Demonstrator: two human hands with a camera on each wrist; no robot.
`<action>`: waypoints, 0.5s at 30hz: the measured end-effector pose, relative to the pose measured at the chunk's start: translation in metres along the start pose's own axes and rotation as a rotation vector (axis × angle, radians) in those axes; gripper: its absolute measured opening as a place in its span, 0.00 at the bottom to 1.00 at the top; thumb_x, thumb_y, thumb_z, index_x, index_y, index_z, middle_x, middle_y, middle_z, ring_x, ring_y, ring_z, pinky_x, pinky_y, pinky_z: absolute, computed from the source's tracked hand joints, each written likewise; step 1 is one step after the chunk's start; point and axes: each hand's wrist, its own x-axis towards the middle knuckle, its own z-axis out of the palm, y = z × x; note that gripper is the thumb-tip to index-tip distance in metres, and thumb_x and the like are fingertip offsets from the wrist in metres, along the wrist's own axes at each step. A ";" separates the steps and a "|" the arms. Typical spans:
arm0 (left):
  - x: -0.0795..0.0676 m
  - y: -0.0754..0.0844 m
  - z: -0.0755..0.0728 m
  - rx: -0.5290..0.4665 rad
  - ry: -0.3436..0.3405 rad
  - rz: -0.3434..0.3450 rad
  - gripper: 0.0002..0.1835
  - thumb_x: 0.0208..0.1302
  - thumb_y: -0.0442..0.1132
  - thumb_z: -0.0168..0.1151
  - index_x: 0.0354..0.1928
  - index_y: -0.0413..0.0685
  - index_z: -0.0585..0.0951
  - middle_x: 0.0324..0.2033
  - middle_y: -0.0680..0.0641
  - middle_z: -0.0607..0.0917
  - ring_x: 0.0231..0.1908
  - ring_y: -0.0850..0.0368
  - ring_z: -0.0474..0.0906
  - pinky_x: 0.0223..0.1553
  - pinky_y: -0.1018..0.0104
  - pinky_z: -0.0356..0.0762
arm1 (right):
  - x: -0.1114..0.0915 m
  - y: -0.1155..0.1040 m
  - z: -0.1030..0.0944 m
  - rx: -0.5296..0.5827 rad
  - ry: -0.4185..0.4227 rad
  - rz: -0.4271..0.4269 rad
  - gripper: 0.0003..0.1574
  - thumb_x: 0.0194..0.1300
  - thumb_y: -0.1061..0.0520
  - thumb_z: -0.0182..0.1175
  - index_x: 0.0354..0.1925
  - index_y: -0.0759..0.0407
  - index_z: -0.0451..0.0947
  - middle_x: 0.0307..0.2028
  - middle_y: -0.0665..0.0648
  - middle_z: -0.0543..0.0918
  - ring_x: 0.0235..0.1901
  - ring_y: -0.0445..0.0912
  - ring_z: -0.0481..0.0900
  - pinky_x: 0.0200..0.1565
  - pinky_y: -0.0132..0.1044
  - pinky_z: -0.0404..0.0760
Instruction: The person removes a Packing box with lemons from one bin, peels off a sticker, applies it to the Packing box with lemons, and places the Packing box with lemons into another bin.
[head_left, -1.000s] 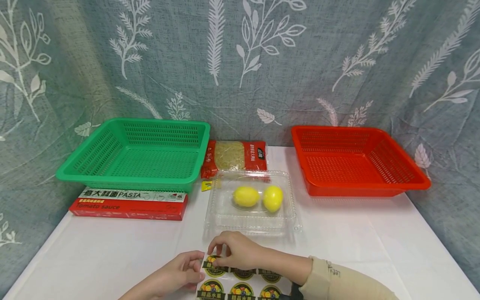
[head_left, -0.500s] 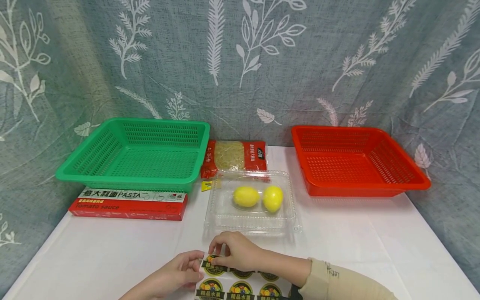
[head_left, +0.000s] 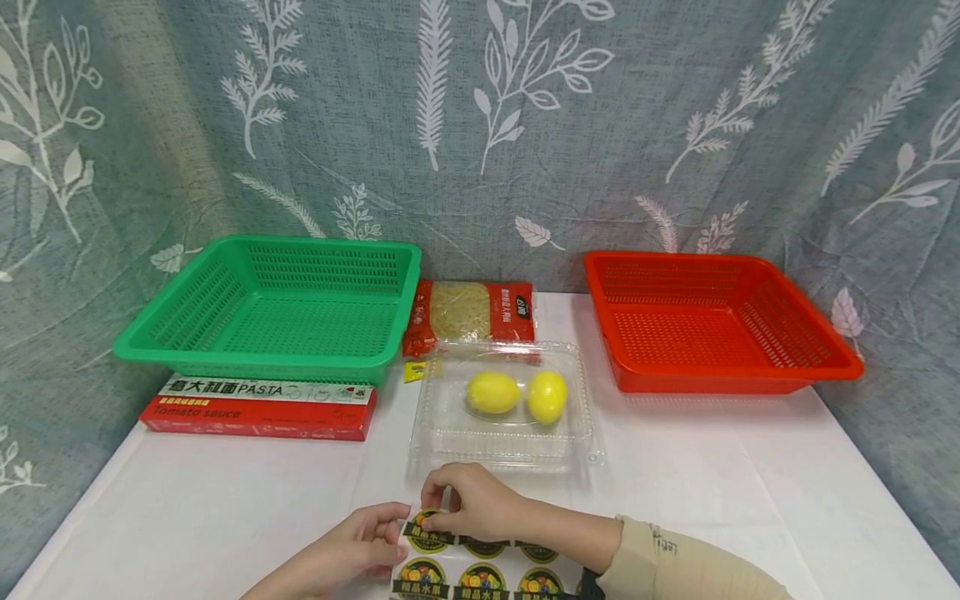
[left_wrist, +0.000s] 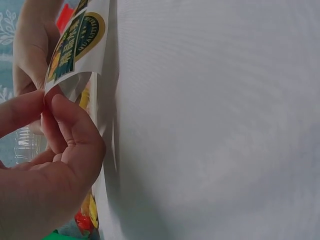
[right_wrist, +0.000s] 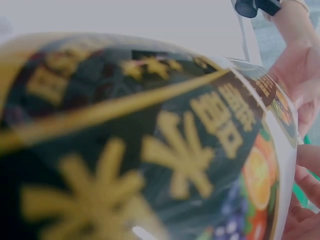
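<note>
A white sheet of round fruit-label stickers (head_left: 452, 557) is held up at the front of the table, its lower part cut off by the head view. My left hand (head_left: 352, 546) pinches its left edge between thumb and fingers. In the left wrist view the sheet (left_wrist: 97, 55) bows away from that hand (left_wrist: 70, 150). My right hand (head_left: 483, 504) bends over the top-left sticker (head_left: 429, 540), thumb on its face and fingertips at the sheet's upper edge, pinching there. Whether the sticker's rim is lifted, I cannot tell. Black and gold sticker print (right_wrist: 175, 155) fills the right wrist view.
Beyond the hands a clear plastic clamshell box (head_left: 502, 446) bears two lemons (head_left: 493, 392). A red pasta bag (head_left: 513, 312) lies behind it. Left are a green basket (head_left: 262, 362) and a pasta box (head_left: 258, 412); right, a red basket (head_left: 720, 379).
The right fingertips have crept slightly to the right along the sheet's top edge. The sheet has tilted a little; the left hand keeps its grip. Everything else stays put.
</note>
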 end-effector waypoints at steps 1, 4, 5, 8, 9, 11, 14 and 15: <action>0.000 0.000 0.000 -0.001 0.006 -0.009 0.28 0.59 0.31 0.53 0.57 0.19 0.59 0.26 0.50 0.70 0.29 0.61 0.68 0.31 0.72 0.72 | 0.000 0.000 0.000 0.002 0.001 0.001 0.08 0.54 0.57 0.66 0.28 0.53 0.75 0.25 0.40 0.72 0.19 0.30 0.67 0.24 0.21 0.70; 0.000 -0.001 0.000 -0.005 0.014 -0.018 0.29 0.58 0.31 0.53 0.57 0.17 0.58 0.27 0.51 0.71 0.29 0.61 0.69 0.33 0.70 0.74 | 0.000 0.001 0.001 0.005 0.002 0.005 0.08 0.54 0.57 0.66 0.28 0.53 0.75 0.25 0.40 0.72 0.19 0.31 0.67 0.24 0.21 0.70; 0.000 -0.001 0.001 -0.008 0.016 -0.020 0.29 0.58 0.31 0.53 0.57 0.16 0.58 0.27 0.51 0.71 0.29 0.61 0.69 0.33 0.70 0.74 | 0.000 0.001 0.001 0.008 0.003 0.006 0.08 0.54 0.57 0.66 0.28 0.53 0.75 0.25 0.40 0.72 0.19 0.31 0.67 0.24 0.21 0.70; 0.001 -0.001 0.001 -0.016 0.023 -0.028 0.30 0.57 0.31 0.53 0.57 0.16 0.58 0.26 0.51 0.71 0.29 0.62 0.70 0.34 0.69 0.76 | -0.001 0.002 0.001 0.013 0.003 0.004 0.08 0.54 0.57 0.66 0.29 0.53 0.75 0.25 0.40 0.72 0.19 0.31 0.67 0.24 0.22 0.70; 0.001 -0.001 0.002 -0.016 0.027 -0.032 0.30 0.57 0.31 0.53 0.57 0.17 0.58 0.26 0.51 0.72 0.29 0.62 0.71 0.34 0.69 0.76 | -0.001 0.002 0.001 0.016 0.005 0.001 0.08 0.55 0.57 0.66 0.29 0.53 0.75 0.25 0.40 0.73 0.19 0.31 0.67 0.24 0.22 0.70; 0.001 0.000 0.002 -0.013 0.033 -0.039 0.29 0.56 0.31 0.53 0.57 0.18 0.59 0.26 0.51 0.72 0.29 0.62 0.71 0.34 0.69 0.76 | -0.001 0.002 0.001 0.018 0.008 -0.007 0.07 0.55 0.57 0.66 0.29 0.53 0.75 0.25 0.40 0.73 0.19 0.31 0.66 0.24 0.21 0.70; 0.002 0.001 0.003 -0.004 0.041 -0.040 0.27 0.56 0.31 0.53 0.56 0.20 0.62 0.24 0.51 0.72 0.27 0.62 0.70 0.31 0.70 0.74 | -0.002 0.003 0.001 0.027 0.014 -0.023 0.06 0.56 0.59 0.65 0.29 0.54 0.75 0.25 0.41 0.73 0.19 0.30 0.67 0.24 0.21 0.70; 0.002 0.001 0.003 0.000 0.042 -0.038 0.26 0.56 0.31 0.53 0.55 0.21 0.63 0.24 0.52 0.72 0.26 0.62 0.70 0.30 0.71 0.73 | -0.001 0.004 0.001 0.029 0.017 -0.029 0.06 0.56 0.59 0.64 0.29 0.54 0.75 0.25 0.41 0.73 0.19 0.30 0.67 0.24 0.21 0.71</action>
